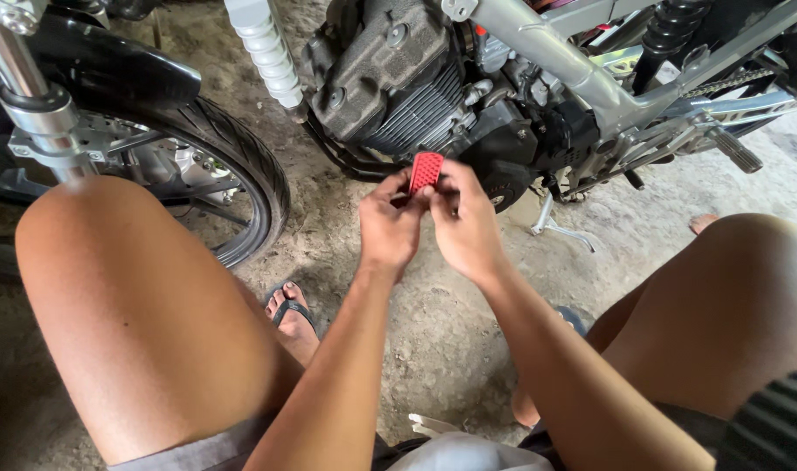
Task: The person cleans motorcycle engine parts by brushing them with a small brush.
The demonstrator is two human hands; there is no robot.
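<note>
Two hands meet over one small red ribbed pad (426,171); the left hand (388,228) and the right hand (462,225) both pinch its lower edge between fingertips, holding it upright in front of the motorcycle engine (404,78); what lies under the fingers is hidden. One front tyre (241,161) shows, cut off at the left; one kickstand (560,228) touches the dirt floor (433,323); one sandalled foot (292,316) is visible, the other mostly hidden behind the right forearm.

Dusty concrete floor (433,323) bears the motorcycle's front tyre (246,166), kickstand (560,228) and sandalled foot (292,318).
</note>
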